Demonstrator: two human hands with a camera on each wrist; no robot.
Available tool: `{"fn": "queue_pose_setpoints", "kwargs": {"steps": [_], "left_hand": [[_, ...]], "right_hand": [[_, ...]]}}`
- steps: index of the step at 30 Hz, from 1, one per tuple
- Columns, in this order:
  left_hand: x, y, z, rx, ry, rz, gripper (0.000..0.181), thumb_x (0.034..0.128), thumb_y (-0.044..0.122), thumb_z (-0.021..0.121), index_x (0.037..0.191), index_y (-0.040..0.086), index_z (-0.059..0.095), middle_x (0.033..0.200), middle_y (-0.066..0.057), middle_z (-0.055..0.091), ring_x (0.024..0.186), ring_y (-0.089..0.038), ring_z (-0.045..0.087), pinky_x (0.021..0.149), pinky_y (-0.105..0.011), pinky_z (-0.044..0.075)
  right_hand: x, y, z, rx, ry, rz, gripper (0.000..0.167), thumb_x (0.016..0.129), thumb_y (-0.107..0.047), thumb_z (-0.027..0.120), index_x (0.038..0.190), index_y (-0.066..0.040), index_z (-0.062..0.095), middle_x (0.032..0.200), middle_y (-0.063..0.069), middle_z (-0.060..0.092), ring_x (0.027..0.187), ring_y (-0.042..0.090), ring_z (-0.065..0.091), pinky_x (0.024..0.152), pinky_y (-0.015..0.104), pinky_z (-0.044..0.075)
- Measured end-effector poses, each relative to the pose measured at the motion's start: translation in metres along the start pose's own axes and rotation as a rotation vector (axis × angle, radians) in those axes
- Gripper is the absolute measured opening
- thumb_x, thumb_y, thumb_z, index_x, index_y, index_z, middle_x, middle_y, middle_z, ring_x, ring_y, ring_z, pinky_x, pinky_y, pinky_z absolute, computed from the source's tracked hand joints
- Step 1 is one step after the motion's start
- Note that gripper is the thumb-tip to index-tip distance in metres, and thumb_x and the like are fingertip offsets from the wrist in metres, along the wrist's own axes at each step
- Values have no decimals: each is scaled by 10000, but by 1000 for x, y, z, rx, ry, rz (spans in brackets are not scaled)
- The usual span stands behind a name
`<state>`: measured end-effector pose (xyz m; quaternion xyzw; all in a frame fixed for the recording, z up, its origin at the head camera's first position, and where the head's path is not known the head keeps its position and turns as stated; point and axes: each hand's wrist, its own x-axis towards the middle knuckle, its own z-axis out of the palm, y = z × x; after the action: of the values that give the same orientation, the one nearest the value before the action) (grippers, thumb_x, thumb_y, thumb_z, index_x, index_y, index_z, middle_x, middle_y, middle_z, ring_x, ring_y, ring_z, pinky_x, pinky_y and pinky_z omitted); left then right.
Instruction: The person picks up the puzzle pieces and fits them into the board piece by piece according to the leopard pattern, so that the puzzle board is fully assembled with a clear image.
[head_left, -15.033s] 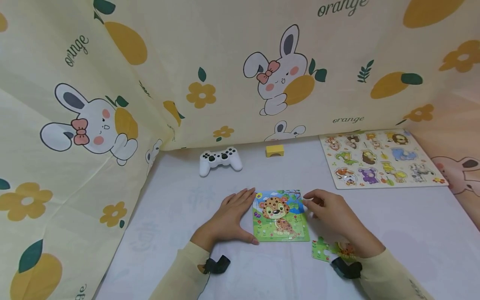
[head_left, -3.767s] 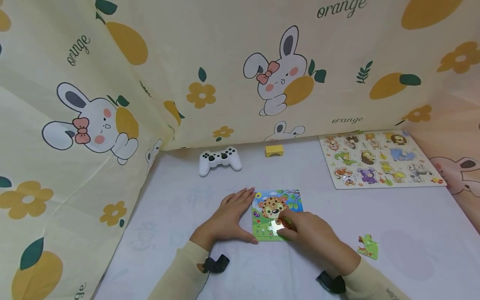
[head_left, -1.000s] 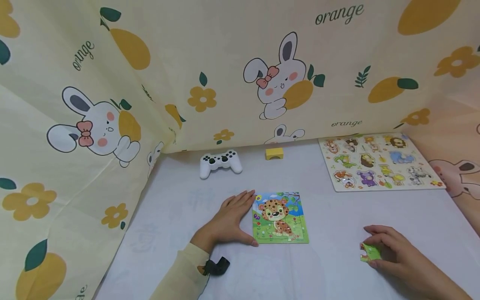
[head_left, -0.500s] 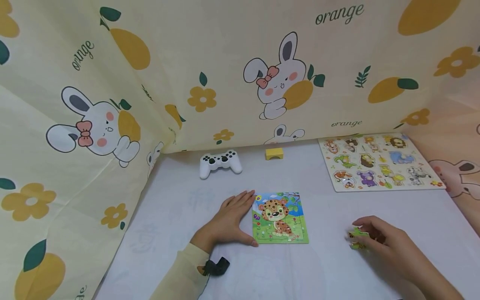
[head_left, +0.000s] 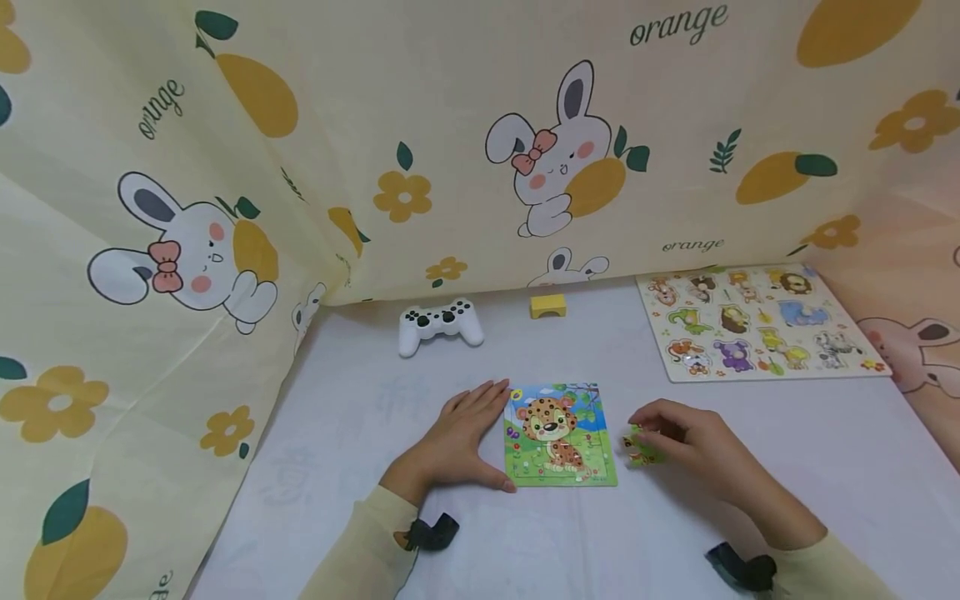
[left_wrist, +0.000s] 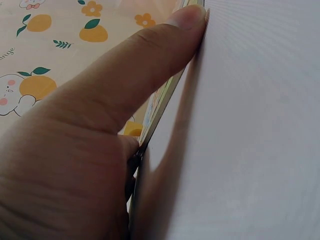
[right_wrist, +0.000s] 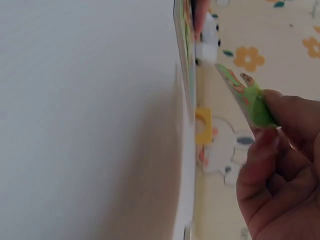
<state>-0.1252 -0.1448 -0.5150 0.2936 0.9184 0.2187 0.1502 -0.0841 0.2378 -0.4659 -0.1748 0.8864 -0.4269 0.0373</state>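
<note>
A square leopard jigsaw puzzle [head_left: 558,433] lies flat on the white table in the head view. My left hand [head_left: 457,446] rests along its left side, fingers straight, the thumb at the lower left corner. The left wrist view has that thumb [left_wrist: 145,60] against the board's thin edge [left_wrist: 172,85]. Just right of the board, my right hand [head_left: 697,446] pinches a green jigsaw piece [head_left: 641,447] between thumb and fingers. Held above the table, the piece [right_wrist: 245,97] is tilted in the right wrist view. Fingers partly hide it in the head view.
Behind the puzzle are a white game controller [head_left: 441,327] and a yellow arched block [head_left: 548,306]. A larger animal puzzle board [head_left: 765,325] lies at the back right. A printed cloth curtain [head_left: 450,125] borders the table at the back and left.
Earlier, my right hand pressed a piece onto the puzzle. It then picked up the loose piece at the right and carried it left to beside the puzzle. My left hand stayed put.
</note>
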Motion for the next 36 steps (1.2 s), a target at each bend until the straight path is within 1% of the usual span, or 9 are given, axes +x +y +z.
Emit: {"fn": "queue_pose_setpoints", "kwargs": {"steps": [6,12,17,19,22,26,28,31,36], "left_hand": [[1,0,0,11,-3,-1,1412,716,850,823,1766,180,157,1807,129,15,1643,-111,-30,1314,-484,43],[2,-1,0,14,4,6,1418,709,858,820,1766,182,158,1806,131,19,1642,-106,-31,1312,-481,45],[2,-1,0,24,4,-1,1427,702,881,804,1764,176,164,1809,120,27,1643,-113,-33,1312,-482,55],[2,-1,-1,24,2,-4,1428,701,884,803,1764,172,168,1810,117,31,1644,-115,-34,1312,-483,56],[1,-1,-1,24,3,-5,1431,698,884,804,1763,170,170,1809,118,32,1643,-113,-36,1312,-488,57],[1,-1,0,22,7,-6,1431,697,874,815,1763,170,171,1809,121,33,1642,-107,-41,1312,-491,54],[1,-1,0,20,10,-5,1428,697,869,819,1763,171,173,1809,121,36,1642,-105,-40,1312,-490,53],[1,-1,0,18,14,-2,1426,697,859,827,1762,168,179,1810,115,44,1644,-112,-32,1312,-493,55],[0,0,1,23,16,2,1429,694,860,829,1762,166,181,1811,108,49,1645,-115,-26,1312,-494,64]], "right_hand": [[20,-4,18,60,-100,-24,121,1014,-46,774,1096,-131,800,1021,-1,746,853,115,627,712,272,570],[25,-4,33,99,-164,-55,94,1022,-72,773,1098,-119,802,1017,-51,730,870,107,633,734,281,574],[25,-6,40,78,-168,-37,111,1022,-76,774,1123,-115,798,1032,-62,729,889,104,641,756,291,579],[24,-8,43,57,-157,-27,134,1008,-65,784,1135,-108,795,1021,-83,707,868,98,622,734,290,567],[24,-9,48,-12,-142,-36,193,969,-69,828,1157,-90,789,991,-96,648,827,90,562,684,287,523],[24,-11,52,-138,-142,-34,289,924,-141,889,1191,-83,793,990,-92,582,827,99,505,672,294,476],[23,-13,53,-181,-148,-29,330,917,-184,903,1211,-76,797,998,-84,565,833,103,490,672,298,462],[21,-14,55,-218,-151,-40,331,921,-205,902,1210,-71,814,996,-91,551,829,85,481,669,290,460],[18,-13,58,-219,-152,-102,208,942,-160,873,1139,-101,843,987,-118,562,842,59,508,698,286,501]]}}
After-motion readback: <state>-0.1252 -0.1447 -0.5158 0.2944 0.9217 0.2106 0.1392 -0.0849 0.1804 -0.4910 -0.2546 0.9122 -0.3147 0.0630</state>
